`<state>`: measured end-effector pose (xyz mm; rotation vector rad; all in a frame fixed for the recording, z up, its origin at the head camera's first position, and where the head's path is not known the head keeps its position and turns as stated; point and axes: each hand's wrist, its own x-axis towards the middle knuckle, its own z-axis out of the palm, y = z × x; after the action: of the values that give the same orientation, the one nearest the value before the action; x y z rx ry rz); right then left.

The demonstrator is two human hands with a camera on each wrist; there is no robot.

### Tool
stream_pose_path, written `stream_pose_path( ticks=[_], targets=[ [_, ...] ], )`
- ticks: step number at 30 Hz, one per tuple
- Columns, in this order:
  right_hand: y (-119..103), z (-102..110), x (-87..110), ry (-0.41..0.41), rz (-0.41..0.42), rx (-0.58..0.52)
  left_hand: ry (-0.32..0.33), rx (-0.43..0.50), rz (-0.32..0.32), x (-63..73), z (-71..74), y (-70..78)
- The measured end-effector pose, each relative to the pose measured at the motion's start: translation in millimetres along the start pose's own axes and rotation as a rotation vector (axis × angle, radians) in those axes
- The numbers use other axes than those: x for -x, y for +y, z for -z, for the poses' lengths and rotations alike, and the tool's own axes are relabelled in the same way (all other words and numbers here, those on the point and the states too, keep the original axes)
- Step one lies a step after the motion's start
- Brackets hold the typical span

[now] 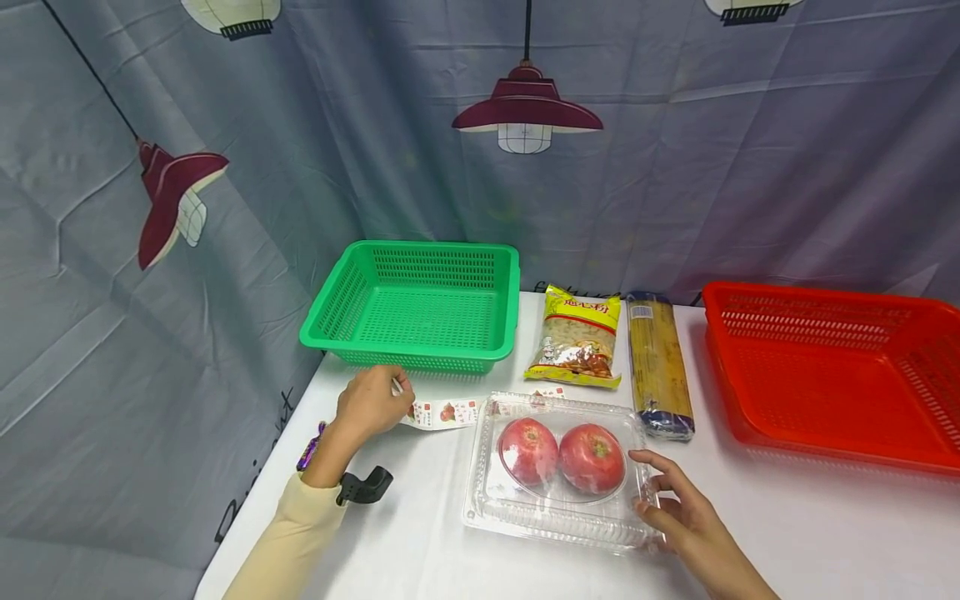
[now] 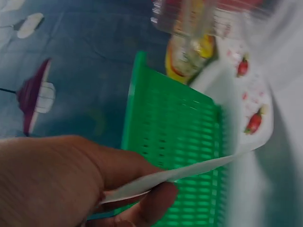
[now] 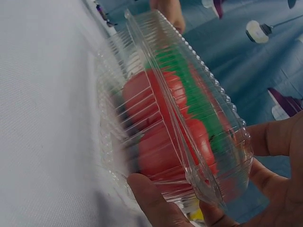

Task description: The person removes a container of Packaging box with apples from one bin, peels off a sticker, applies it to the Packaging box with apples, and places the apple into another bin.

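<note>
A clear plastic clamshell box stands lid shut on the white table, with two red apples showing through it. My right hand grips its right end, thumb on the near side and fingers spread about the far side and corner. Between thumb and fingers, my left hand pinches the end of a white strip of labels printed with red fruit. Toward the box the strip runs right, partly seen through its far edge. In the left wrist view the pinched strip bends and curves away.
Behind the left hand sits a green basket. A yellow-topped food bag and a long pack of dried noodles lie beyond the box. On the right is a red basket. A grey printed curtain hangs behind the table.
</note>
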<state>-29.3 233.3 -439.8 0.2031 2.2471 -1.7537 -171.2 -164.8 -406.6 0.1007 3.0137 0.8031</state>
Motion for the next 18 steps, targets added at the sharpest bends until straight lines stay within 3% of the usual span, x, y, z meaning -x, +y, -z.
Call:
stream_pose_path(
  ticks=[5, 10, 18],
  targets=[
    [-0.1, 0.5, 0.9, -0.014, 0.012, 0.002, 0.018, 0.003, -0.077, 11.2, 20.8, 14.0],
    [-3.5, 2.9, 1.4, -0.022, 0.030, 0.061, 0.083, 0.026, -0.163, 18.7, 40.9, 30.4],
    [-6.2, 4.3, 0.9, -0.017, 0.036, 0.158, 0.170, 0.164, -0.287, 21.8, 50.7, 45.6]
  ],
)
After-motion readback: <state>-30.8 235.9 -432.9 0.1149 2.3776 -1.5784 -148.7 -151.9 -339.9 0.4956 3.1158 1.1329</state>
